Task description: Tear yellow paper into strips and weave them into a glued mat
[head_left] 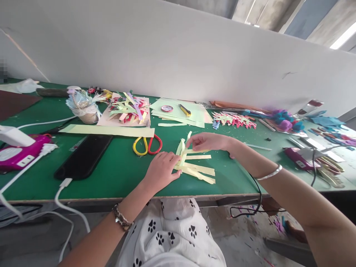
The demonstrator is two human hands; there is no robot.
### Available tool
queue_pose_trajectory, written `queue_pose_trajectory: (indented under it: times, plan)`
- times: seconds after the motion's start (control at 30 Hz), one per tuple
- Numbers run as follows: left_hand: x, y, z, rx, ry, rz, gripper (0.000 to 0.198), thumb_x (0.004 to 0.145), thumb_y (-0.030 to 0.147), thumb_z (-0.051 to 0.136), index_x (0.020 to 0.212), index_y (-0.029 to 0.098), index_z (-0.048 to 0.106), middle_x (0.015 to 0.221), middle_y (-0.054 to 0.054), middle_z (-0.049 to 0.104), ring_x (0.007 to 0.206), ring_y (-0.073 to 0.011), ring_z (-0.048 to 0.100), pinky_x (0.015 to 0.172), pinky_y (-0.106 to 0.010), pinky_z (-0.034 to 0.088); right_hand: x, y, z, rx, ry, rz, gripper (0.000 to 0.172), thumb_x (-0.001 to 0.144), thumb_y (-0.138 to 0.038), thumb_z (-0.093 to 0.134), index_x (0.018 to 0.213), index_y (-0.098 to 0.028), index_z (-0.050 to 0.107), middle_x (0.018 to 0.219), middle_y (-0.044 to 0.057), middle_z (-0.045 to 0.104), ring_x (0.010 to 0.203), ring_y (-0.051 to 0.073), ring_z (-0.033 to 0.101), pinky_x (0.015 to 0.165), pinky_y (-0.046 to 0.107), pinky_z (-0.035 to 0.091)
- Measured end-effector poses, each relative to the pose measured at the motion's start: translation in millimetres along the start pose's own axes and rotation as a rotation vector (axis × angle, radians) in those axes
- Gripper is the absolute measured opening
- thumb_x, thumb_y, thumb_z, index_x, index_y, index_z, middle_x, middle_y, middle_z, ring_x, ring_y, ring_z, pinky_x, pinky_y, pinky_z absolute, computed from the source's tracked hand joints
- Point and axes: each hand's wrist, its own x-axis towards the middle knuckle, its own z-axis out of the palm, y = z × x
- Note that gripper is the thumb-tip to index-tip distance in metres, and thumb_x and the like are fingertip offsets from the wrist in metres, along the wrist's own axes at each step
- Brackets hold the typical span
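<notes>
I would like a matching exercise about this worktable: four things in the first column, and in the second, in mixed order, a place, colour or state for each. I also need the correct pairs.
Things
1. Fanned paper strips
2. Scissors
3. Phone
4. Utility knife

Places, colours, states
A. One yellow handle loop, one red
B. Lying on pale green sheets
C. At the left hand and the right hand
D. Black, with a white cable at its near end

Pairs: 1-C, 2-A, 3-D, 4-B
</notes>
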Motion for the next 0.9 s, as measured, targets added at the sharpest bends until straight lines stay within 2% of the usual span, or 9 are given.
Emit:
queue_pose_trajectory:
  times: [0.17,0.33,0.43,0.6,0.77,0.9]
  plan:
    - [1.3,0.2,0.1,-0.045,-0.033,-0.039,0.021,0.077,0.028,0.056,0.095,0.018,0.049,0.086,-0.005,0.058,0.081,-0.0212,0.055,0.07,-0.034,0.045,-5.1,27.7,7.4,-0.032,-0.015,-0.02,0.023,0.076,-0.025,0.052,0.098,-0.02,0.057,0.067,-0.003,0.046,0.057,0.008,0.04,0.049,0.02,0.031]
    - [1.1,-2.0,2.7,-0.083,-0.035,-0.069,0.041,0.079,0.032,0.053,0.116,0.018,0.043,0.107,-0.009,0.055,0.092,-0.0229,0.055,0.074,-0.034,0.046,-4.4,39.6,18.6,-0.088,0.096,-0.03,0.02,0.076,-0.028,0.05,0.09,-0.018,0.06,0.071,0.001,0.053,0.06,0.011,0.045,0.051,0.023,0.034]
    - [1.2,-3.1,4.2,-0.103,-0.046,-0.058,0.048,0.081,0.032,0.05,0.125,0.021,0.037,0.115,-0.009,0.053,0.096,-0.0234,0.055,0.076,-0.035,0.046,-1.1,37.7,26.6,-0.126,0.177,-0.047,0.019,0.076,-0.028,0.049,0.085,-0.017,0.061,0.072,0.001,0.057,0.06,0.011,0.046,0.054,0.024,0.035]
    - [1.9,-2.9,4.5,-0.096,-0.088,-0.051,0.048,0.082,0.032,0.049,0.127,0.021,0.035,0.112,-0.007,0.055,0.098,-0.0236,0.053,0.078,-0.035,0.045,6.5,24.0,38.4,-0.227,0.283,-0.068,0.025,0.078,-0.039,0.05,0.08,-0.017,0.061,0.07,0.0,0.058,0.06,0.011,0.047,0.055,0.024,0.032]
    - [2.5,-2.3,3.5,-0.085,-0.094,-0.036,0.036,0.081,0.029,0.051,0.115,0.019,0.043,0.108,-0.008,0.054,0.094,-0.023,0.053,0.075,-0.035,0.045,18.6,12.0,45.3,-0.192,0.343,-0.028,0.039,0.08,-0.051,0.044,0.069,-0.017,0.058,0.06,-0.002,0.051,0.054,0.009,0.041,0.051,0.024,0.027]
    - [2.8,-2.2,4.1,-0.103,-0.063,-0.029,0.027,0.08,0.026,0.053,0.104,0.017,0.045,0.104,-0.007,0.055,0.091,-0.0222,0.053,0.072,-0.034,0.046,24.1,13.2,48.0,-0.163,0.337,-0.034,0.029,0.08,-0.04,0.047,0.066,-0.017,0.058,0.059,-0.003,0.051,0.053,0.008,0.039,0.051,0.023,0.027]
